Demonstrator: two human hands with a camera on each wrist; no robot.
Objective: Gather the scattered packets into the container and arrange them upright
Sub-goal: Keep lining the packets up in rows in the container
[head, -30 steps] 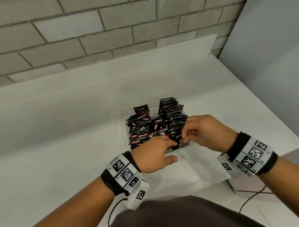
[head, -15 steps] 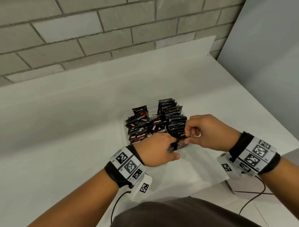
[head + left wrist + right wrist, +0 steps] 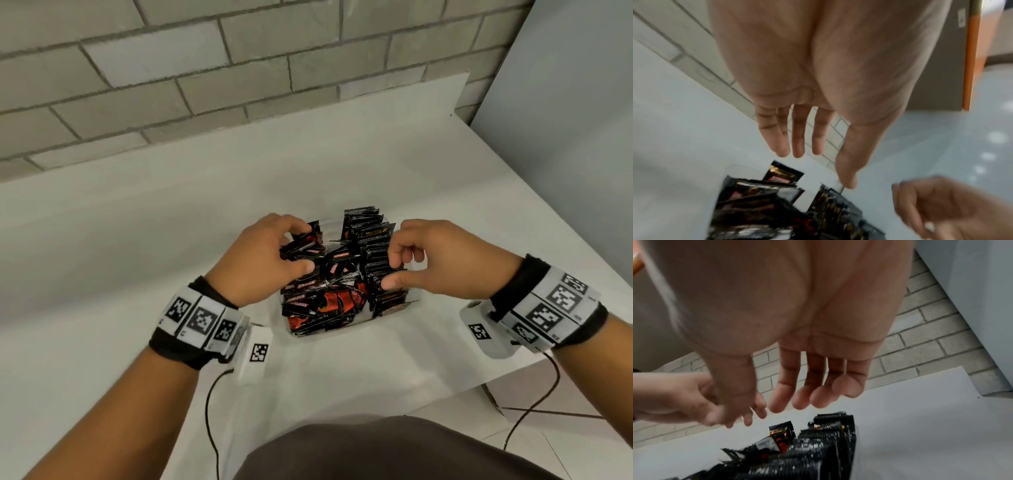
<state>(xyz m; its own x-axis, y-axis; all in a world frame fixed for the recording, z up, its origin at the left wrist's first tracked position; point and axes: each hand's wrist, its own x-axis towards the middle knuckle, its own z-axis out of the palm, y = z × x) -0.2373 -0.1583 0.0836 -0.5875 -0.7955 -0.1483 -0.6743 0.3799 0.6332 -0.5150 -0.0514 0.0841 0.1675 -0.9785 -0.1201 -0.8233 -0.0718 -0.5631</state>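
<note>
A clear plastic container [image 3: 409,304] sits on the white table [image 3: 137,260] and holds several black-and-red packets. On its right side a row of packets [image 3: 373,240] stands upright; on the left, loose packets [image 3: 322,298] lie in a tilted heap. My left hand [image 3: 306,246] hovers over the far left of the heap with its fingers bent and nothing in them; the left wrist view shows this hand [image 3: 822,168] empty above the packets [image 3: 756,203]. My right hand [image 3: 390,273] hangs relaxed and empty [image 3: 760,408] at the near end of the upright row [image 3: 826,434].
A grey brick wall [image 3: 239,68] backs the table. A grey panel [image 3: 565,120] stands at the right. The table's near right edge [image 3: 455,390] drops to a tiled floor. Cables [image 3: 209,411] hang from both wrist cameras.
Earlier both hands pinched a packet at the near right end of the container. That packet is now released; the left hand has moved to the far left and the right hand has drawn back.
</note>
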